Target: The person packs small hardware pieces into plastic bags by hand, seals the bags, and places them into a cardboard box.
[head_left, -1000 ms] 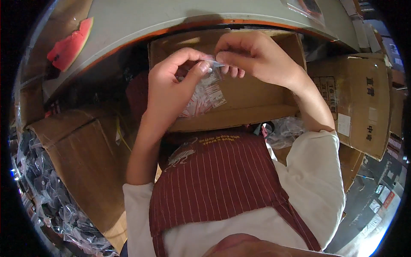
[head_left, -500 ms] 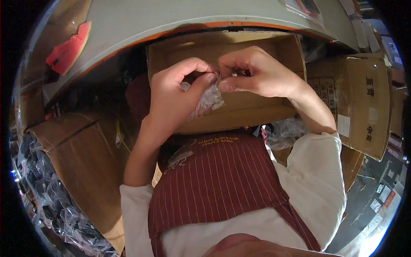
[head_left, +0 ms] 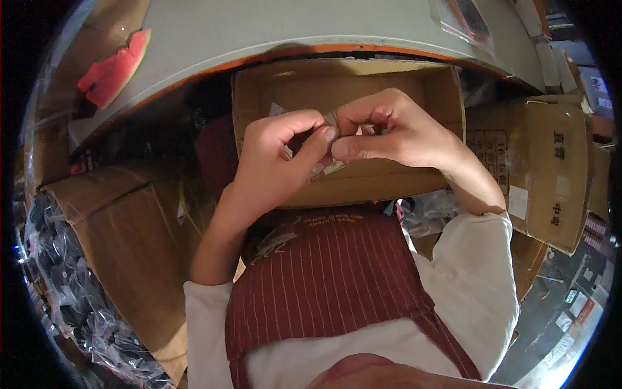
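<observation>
Both hands meet above an open cardboard box [head_left: 389, 178], fingertips close together. My left hand [head_left: 275, 152] pinches a small clear plastic bag [head_left: 333, 168] between thumb and forefinger. Most of the bag hangs behind that hand, so its contents are hidden. My right hand [head_left: 398, 133] has thumb and forefinger pressed together at the bag's gathered top, its other fingers curled in. A bit of clear film shows between the two hands.
Beyond the box runs a grey table edge, with a watermelon slice [head_left: 116, 70] on the left and a plastic-wrapped item [head_left: 463, 23] on the right. Cartons stand at left [head_left: 129, 249] and right [head_left: 541, 175]. Bagged dark items [head_left: 84, 298] fill the lower left.
Both hands sit slightly lower in the view, as does the scenery. The bag, plainly visible below the left hand before, is now mostly hidden behind it.
</observation>
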The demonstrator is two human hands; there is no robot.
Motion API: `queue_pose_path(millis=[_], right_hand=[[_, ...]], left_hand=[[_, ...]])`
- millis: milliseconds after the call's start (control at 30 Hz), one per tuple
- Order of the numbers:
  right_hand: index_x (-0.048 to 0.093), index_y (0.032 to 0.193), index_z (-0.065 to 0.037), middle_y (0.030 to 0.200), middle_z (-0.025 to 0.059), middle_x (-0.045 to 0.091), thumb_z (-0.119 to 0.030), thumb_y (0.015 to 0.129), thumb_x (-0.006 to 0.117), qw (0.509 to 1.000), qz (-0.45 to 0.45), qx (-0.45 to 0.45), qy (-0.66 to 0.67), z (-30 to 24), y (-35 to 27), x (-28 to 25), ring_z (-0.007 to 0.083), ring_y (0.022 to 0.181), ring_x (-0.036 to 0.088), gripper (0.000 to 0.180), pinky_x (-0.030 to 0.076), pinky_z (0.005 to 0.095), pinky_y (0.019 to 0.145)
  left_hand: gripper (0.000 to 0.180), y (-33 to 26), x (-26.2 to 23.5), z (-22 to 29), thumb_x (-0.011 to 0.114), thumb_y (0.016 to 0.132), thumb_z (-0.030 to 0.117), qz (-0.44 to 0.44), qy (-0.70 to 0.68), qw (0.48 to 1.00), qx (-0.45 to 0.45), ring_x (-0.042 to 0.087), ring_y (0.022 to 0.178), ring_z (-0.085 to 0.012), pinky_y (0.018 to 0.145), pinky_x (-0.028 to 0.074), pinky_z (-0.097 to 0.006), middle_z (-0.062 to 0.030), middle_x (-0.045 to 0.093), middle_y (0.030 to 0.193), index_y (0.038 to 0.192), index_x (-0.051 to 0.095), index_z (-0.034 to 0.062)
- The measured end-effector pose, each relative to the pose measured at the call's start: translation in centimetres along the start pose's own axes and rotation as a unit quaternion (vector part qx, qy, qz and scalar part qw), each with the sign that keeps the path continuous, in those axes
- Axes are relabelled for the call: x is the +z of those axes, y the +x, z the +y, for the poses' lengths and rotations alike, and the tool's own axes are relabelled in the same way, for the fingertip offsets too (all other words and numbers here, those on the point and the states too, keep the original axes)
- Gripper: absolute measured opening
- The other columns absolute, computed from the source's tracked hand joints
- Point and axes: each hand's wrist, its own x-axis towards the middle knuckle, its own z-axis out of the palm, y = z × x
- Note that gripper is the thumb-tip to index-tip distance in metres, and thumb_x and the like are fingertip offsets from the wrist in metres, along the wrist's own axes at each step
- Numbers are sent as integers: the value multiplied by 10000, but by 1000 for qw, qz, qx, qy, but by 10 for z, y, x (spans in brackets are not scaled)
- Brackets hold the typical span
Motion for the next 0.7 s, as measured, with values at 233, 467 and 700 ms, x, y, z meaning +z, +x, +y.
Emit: queue_pose_path(millis=[233,467,700], right_hand=[[694,889,-8,673,-39,574,-249,965,678,990,-4,67,123,-15,-4,3,41,604,479,253,342,271,530],[644,808,-44,645,24,578,-113,813,732,977,91,-157,-109,-8,-1,13,155,558,556,112,430,303,503],[610,820,-40,692,92,586,-104,754,755,856,258,-221,-389,-5,5,16,291,602,590,171,482,362,541]], left_hand=[[103,-5,6,-1,639,806,-7,56,-122,991,-1,464,652,-22,554,367,-225,23,542,680,728,576,17],[129,-7,10,5,673,685,-25,135,44,980,138,497,575,-137,540,392,-278,-41,551,638,680,554,24],[131,4,-2,3,704,698,12,147,218,936,233,597,677,-279,639,507,-367,-94,651,785,810,647,49]])
